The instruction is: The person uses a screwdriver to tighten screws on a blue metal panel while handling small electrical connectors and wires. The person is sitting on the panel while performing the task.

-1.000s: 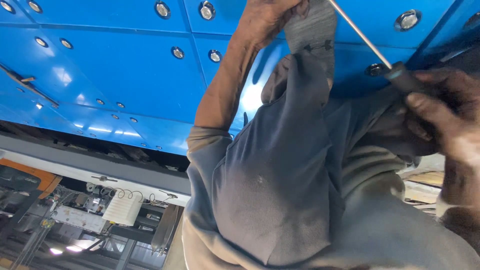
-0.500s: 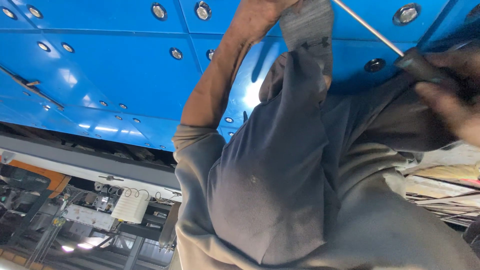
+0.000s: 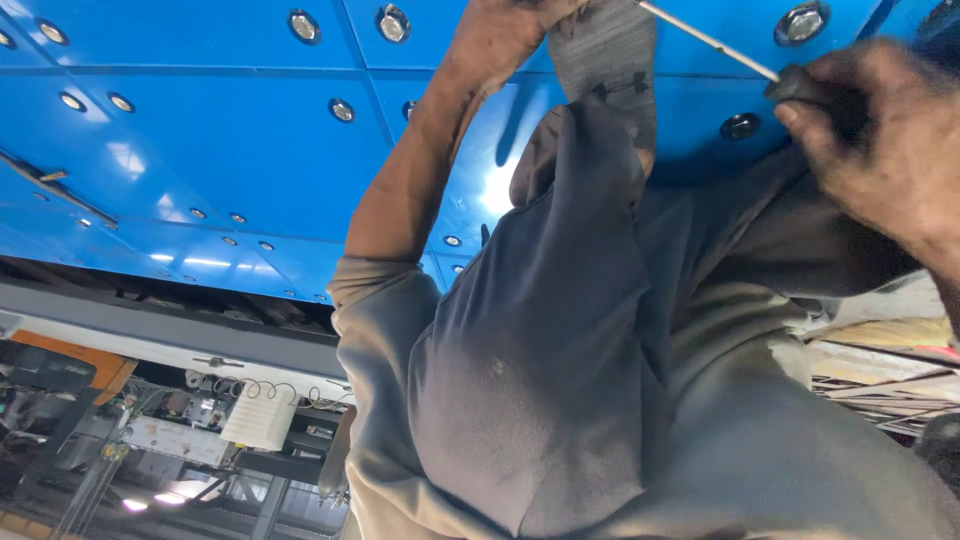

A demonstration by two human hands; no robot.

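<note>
The blue bolted panel (image 3: 200,130) is spanning the whole upper view, overhead of the person, whose grey-sleeved body is filling the lower right. Against that panel the left hand (image 3: 505,25) is reaching straight up at the top edge, partly cut off; how far it is closed, and on what, cannot be told. The right hand (image 3: 880,150) is curling tight around the dark handle of a screwdriver (image 3: 790,80). The thin metal shaft of the tool is running up and to the left from that handle, slanting toward the left hand, its tip passing out of view at the top edge. The right hand is thus the only one gripping the tool, and the left is sitting nearer its working end.
</note>
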